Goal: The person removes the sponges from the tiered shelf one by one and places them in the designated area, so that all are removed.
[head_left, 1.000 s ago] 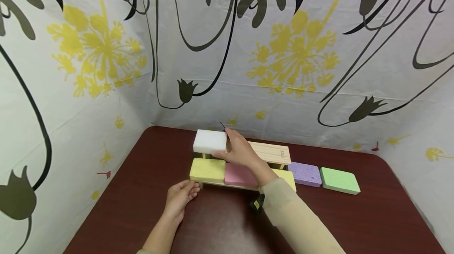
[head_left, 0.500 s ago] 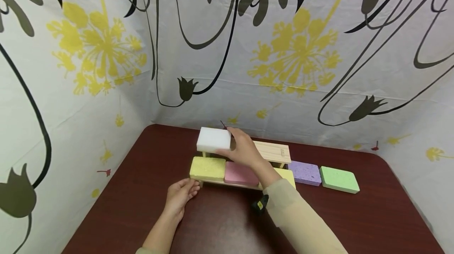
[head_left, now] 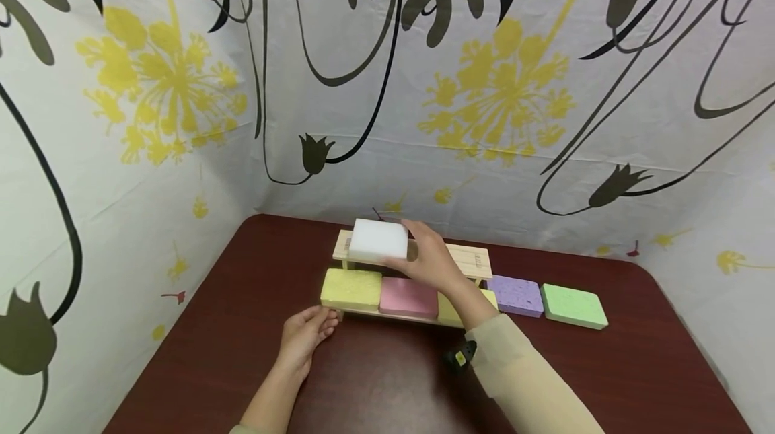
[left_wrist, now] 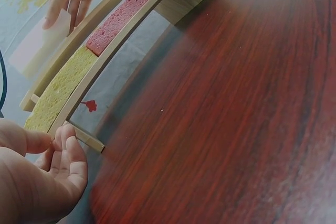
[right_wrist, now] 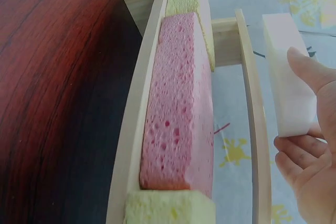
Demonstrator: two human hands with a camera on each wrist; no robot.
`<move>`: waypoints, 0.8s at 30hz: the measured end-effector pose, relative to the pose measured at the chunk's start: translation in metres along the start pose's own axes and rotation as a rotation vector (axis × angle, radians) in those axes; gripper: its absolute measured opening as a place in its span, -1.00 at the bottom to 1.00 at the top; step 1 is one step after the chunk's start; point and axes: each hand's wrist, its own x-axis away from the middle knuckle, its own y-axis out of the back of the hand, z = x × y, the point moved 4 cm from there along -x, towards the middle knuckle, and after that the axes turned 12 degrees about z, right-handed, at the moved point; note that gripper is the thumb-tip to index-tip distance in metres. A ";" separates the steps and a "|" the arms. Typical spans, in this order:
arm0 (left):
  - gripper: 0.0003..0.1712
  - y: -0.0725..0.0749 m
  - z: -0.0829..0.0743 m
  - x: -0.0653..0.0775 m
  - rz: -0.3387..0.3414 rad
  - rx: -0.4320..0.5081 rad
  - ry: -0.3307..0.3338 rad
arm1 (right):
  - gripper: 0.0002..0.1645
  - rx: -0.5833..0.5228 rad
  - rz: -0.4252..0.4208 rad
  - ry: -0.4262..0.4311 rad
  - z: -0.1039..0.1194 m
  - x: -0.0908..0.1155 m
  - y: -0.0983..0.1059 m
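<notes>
My right hand (head_left: 428,256) grips a white sponge (head_left: 379,239) by its right end, over the left part of the upper shelf (head_left: 472,260) of a two-tier wooden rack. In the right wrist view, the thumb lies on the broad face of the white sponge (right_wrist: 290,82) and fingers curl under its end. My left hand (head_left: 305,334) pinches the front left corner of the rack's lower shelf (left_wrist: 100,72). A yellow sponge (head_left: 351,288), a pink sponge (head_left: 408,297) and a second yellow sponge (head_left: 449,311) stand side by side on that shelf; my right forearm partly covers the last.
To the right of the rack, a purple sponge (head_left: 514,295) and a green sponge (head_left: 574,305) lie on the dark red-brown table (head_left: 375,380). A flower-patterned cloth (head_left: 363,111) hangs behind and beside the table. A small black device (head_left: 461,356) sits at my right wrist.
My right hand has carried the white sponge to the right along the upper shelf, and the shelf's left end now shows. The left hand keeps its hold on the rack's corner.
</notes>
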 end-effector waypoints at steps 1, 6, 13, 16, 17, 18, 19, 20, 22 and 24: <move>-0.61 0.000 0.000 0.000 0.000 -0.001 -0.001 | 0.15 0.000 0.003 -0.002 -0.001 0.002 0.001; -0.59 0.000 -0.001 0.002 0.001 -0.003 -0.002 | 0.15 -0.009 0.011 -0.030 -0.007 0.011 0.004; -0.61 -0.001 0.000 0.001 0.001 0.002 0.000 | 0.14 -0.007 -0.019 -0.029 -0.014 0.026 0.009; -0.62 -0.002 -0.001 0.001 -0.001 0.001 -0.003 | 0.15 -0.009 -0.022 -0.042 -0.017 0.032 0.011; -0.62 -0.002 -0.001 0.001 -0.002 -0.001 -0.003 | 0.16 -0.011 -0.024 -0.045 -0.018 0.033 0.011; -0.61 -0.002 -0.001 0.001 -0.002 -0.002 -0.004 | 0.16 -0.013 -0.027 -0.045 -0.019 0.035 0.012; -0.61 -0.001 -0.001 0.001 -0.001 -0.003 -0.006 | 0.16 -0.015 -0.030 -0.047 -0.020 0.036 0.012; -0.61 -0.001 -0.001 0.001 -0.001 -0.005 -0.005 | 0.16 -0.018 -0.030 -0.048 -0.021 0.038 0.013; -0.61 -0.001 -0.001 0.001 -0.002 -0.004 -0.004 | 0.15 -0.021 -0.034 -0.045 -0.023 0.040 0.013; -0.62 -0.001 0.000 0.001 -0.002 -0.003 -0.002 | 0.14 -0.018 -0.039 -0.041 -0.024 0.043 0.014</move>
